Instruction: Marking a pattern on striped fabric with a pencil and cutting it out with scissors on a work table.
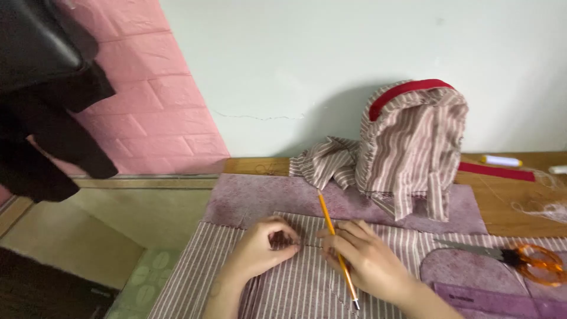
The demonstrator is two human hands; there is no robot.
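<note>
**Two hands on striped cloth, one pencil between the fingers**

The left hand pinches a fold of the striped fabric, fingertips closed on the cloth. The right hand grips one yellow pencil, which slants across its fingers, one end toward the wall, the other low near the wrist. Both hands rest on the fabric, close together at the same fold. Right of them lie one pair of orange-handled scissors and one purple ruler. Behind stands one striped bag with red trim against the wall, beside one white marker.
</note>
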